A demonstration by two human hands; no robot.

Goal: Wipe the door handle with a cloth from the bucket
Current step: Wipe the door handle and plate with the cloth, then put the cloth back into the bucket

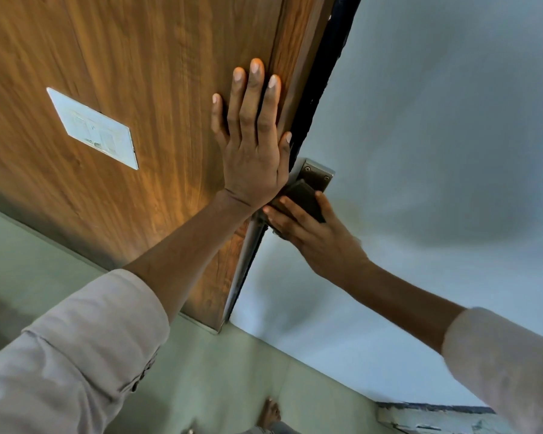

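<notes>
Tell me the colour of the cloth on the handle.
Dark brown-grey folded cloth, pressed by the right hand; head view.

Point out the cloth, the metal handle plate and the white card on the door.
cloth (pixel 304 198), head view, middle of the dark fold
metal handle plate (pixel 318 174), head view, bare upper end
white card (pixel 94 130), head view, centre

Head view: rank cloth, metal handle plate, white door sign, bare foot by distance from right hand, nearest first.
1. Cloth, under the right hand.
2. Metal handle plate, just above the cloth.
3. Bare foot, below on the floor.
4. White door sign, far left on the door.
</notes>
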